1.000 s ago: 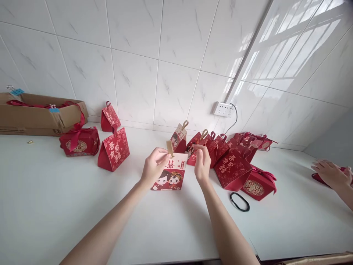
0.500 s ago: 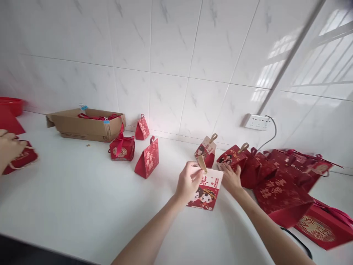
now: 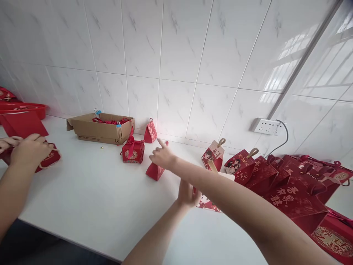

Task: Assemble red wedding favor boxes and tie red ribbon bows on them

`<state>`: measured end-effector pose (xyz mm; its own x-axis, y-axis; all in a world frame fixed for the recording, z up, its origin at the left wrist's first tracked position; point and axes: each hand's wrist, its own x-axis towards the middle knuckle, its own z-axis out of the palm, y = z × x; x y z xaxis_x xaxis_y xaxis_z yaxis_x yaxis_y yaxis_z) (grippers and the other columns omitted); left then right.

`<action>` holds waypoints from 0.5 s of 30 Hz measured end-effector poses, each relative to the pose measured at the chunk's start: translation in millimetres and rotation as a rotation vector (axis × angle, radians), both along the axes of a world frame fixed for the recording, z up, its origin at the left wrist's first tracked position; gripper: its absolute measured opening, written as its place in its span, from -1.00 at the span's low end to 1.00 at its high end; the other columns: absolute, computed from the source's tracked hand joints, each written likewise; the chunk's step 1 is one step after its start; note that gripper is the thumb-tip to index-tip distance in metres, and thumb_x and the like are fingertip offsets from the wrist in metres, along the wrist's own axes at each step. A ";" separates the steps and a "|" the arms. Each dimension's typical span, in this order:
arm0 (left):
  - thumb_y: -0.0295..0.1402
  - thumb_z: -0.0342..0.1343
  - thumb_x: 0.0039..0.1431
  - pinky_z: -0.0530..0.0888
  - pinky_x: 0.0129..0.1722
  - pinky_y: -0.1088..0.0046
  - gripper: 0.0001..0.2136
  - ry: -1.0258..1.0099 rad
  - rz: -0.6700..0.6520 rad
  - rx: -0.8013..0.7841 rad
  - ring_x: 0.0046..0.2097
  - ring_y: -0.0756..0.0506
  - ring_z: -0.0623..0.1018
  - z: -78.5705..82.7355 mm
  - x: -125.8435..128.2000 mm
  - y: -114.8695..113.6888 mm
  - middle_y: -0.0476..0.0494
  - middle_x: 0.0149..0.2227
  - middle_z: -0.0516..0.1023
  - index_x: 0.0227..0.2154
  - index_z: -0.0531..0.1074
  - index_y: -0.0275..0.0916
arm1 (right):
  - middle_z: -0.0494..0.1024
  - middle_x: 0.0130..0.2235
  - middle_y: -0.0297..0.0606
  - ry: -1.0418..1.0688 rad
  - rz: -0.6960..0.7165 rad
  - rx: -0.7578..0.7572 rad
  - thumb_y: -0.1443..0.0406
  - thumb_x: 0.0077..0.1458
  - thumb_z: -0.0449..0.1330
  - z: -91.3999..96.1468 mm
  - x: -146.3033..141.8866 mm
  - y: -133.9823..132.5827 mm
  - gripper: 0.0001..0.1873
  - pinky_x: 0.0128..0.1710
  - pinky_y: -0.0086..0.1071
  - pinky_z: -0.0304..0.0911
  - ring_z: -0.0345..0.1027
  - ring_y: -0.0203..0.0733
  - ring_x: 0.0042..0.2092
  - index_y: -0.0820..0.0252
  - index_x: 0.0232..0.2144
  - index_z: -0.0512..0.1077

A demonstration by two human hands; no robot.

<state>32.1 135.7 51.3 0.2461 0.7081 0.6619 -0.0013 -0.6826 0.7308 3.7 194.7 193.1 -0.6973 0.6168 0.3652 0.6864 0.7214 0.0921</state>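
Observation:
My left hand grips the left side of a white and red gift box printed with cartoon figures and fitted with a tan ribbon loop. My right forearm crosses over that box and hides part of it and some left fingers. Stretched to the left, my right hand has its index finger extended and holds nothing visible. It covers part of a red triangular gift box; contact between them cannot be judged. Behind stand a smaller red triangular box and a bow-tied red box.
A cardboard box with red ribbons stands near the tiled wall. On the right are printed gift boxes and several red bags, below a socket strip. At far left, another person's hands handle a red pouch.
My right hand has left the printed boxes on the right and swung left across my left arm. My left hand has shifted from the ribbon loop to the box's side. The view has moved slightly.

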 end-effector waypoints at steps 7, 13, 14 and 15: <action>-0.37 0.18 -0.09 0.29 -0.01 0.00 -0.57 0.086 0.696 0.541 0.00 -0.28 0.36 14.0 -137.7 37.8 -0.25 -0.10 0.29 -0.14 0.16 -0.19 | 0.53 -0.43 -0.34 0.357 -0.521 0.311 0.52 -0.02 0.08 104.1 175.6 -55.0 -0.80 -0.04 -0.03 0.17 0.47 -0.12 -0.17 0.20 -0.49 0.44; -0.01 0.32 -0.27 -0.08 0.06 -0.41 -0.13 0.156 0.968 -0.180 0.28 -0.53 -0.06 47.1 -186.2 95.0 -0.47 0.26 -0.07 0.04 -0.06 -0.19 | 0.50 0.00 -0.15 0.333 -0.986 0.525 0.00 -0.08 -0.19 149.1 360.4 -182.8 -0.47 -0.16 0.20 -0.23 0.09 0.26 0.18 0.17 -0.57 0.45; 0.00 0.35 -0.35 -0.08 0.06 -0.41 -0.05 0.148 0.965 -0.296 0.29 -0.55 -0.08 48.2 -183.2 99.9 -0.51 0.28 -0.13 0.05 -0.08 -0.20 | 0.52 -0.03 -0.10 0.337 -1.034 0.525 -0.04 -0.11 -0.23 145.0 383.2 -199.6 -0.43 -0.17 0.24 -0.29 0.08 0.28 0.19 0.17 -0.66 0.40; -0.02 0.38 -0.42 -0.07 0.07 -0.41 0.01 0.146 0.973 -0.403 0.29 -0.56 -0.08 48.1 -179.6 104.1 -0.56 0.29 -0.16 0.06 -0.10 -0.22 | 0.55 -0.10 -0.06 0.355 -1.079 0.531 -0.08 -0.14 -0.23 137.7 403.8 -214.1 -0.42 -0.17 0.27 -0.33 0.07 0.30 0.19 0.17 -0.77 0.32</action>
